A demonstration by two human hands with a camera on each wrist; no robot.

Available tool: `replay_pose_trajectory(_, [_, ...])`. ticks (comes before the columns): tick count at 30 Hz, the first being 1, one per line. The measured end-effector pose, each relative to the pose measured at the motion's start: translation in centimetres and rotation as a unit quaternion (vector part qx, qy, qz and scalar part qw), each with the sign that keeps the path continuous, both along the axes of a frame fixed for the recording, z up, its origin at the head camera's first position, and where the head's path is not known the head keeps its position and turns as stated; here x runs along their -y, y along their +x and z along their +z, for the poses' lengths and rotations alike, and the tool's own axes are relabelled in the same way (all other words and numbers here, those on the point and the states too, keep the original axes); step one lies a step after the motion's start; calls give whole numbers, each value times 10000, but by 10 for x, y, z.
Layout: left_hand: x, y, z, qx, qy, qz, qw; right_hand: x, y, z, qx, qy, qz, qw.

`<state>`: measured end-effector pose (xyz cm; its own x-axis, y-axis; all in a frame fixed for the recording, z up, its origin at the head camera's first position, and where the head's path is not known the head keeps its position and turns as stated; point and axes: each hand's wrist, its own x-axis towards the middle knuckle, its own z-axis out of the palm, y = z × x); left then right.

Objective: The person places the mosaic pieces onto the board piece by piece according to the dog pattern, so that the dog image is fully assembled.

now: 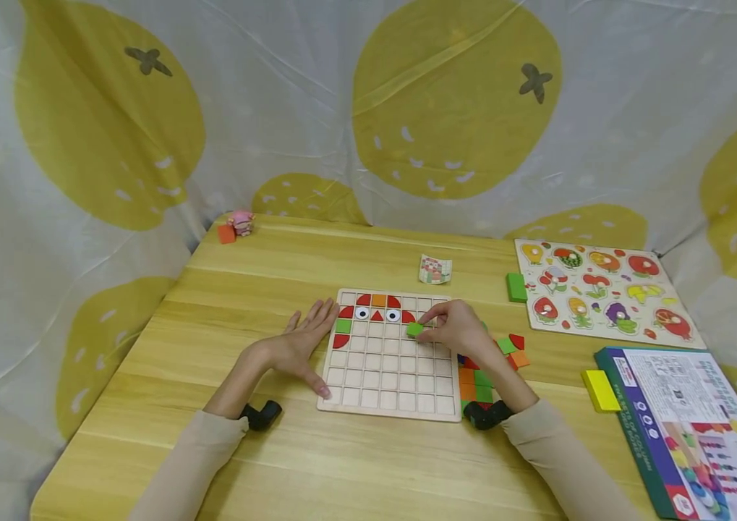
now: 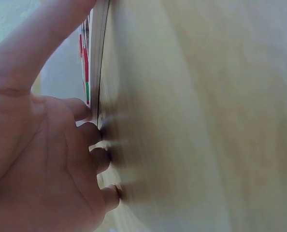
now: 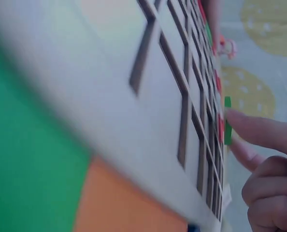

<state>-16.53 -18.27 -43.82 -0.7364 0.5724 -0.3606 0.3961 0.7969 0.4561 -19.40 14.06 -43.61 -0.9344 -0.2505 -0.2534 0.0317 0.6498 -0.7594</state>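
A wooden grid board (image 1: 381, 387) lies on the table, its upper rows partly filled with red, white-eyed, orange and green tiles. My right hand (image 1: 458, 327) pinches a green square tile (image 1: 414, 330) between thumb and fingertip, over the board below the right red quarter-round tile (image 1: 408, 317). The right wrist view shows that green tile (image 3: 228, 121) held on edge close over the grid. With fingers spread, my left hand (image 1: 295, 349) rests along the board's left edge, thumb at the lower left corner. In the left wrist view, the fingertips of the left hand (image 2: 51, 150) touch the tabletop beside the board.
Loose coloured tiles (image 1: 483, 387) lie right of the board, partly under the right forearm. A small pattern card (image 1: 435, 270) lies behind it. Farther right are a fruit puzzle board (image 1: 602, 293), a box (image 1: 687, 434), and green (image 1: 516, 287) and yellow blocks (image 1: 600, 391). A pink figurine (image 1: 241, 222) stands back left.
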Motion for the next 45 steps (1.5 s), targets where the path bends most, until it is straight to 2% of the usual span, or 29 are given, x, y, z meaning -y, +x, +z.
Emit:
replay_pose_trajectory(6, [-2,-2,-1,9,20,-39,10000,11,-2,-3,-77,221,-129,9996])
replay_pose_trajectory(12, [-1,-1,0,16,27,-18,10000,11,-3,-5,24,-87,-72,9999])
replay_pose_trajectory(21, [0,-2,-1,64,82,10,9999,7,-6,-9,117,-485,474,9976])
replay_pose_trajectory(24, [-1,-1,-1,53,50,-3,10000,-4,-5,-3,48,-578,497,9971])
replay_pose_trajectory(31, [0,-1,-1,47,13,25,10000,-57,-3,14,-165,-483,65,9987])
replay_pose_trajectory(35, [0,-1,-1,30,-30,37,10000,-87,0,11,-172,-206,-60,9996])
replay_pose_trajectory(38, [0,-1,-1,24,-26,41,10000,-103,3,8,0,26,-43,10000])
replay_pose_trajectory(41, [0,-1,0,15,-40,40,10000,-111,8,4,254,215,-123,9994])
replay_pose_trajectory(45, [-1,-1,-1,17,-42,9,10000,-114,12,-1,376,534,-358,9972])
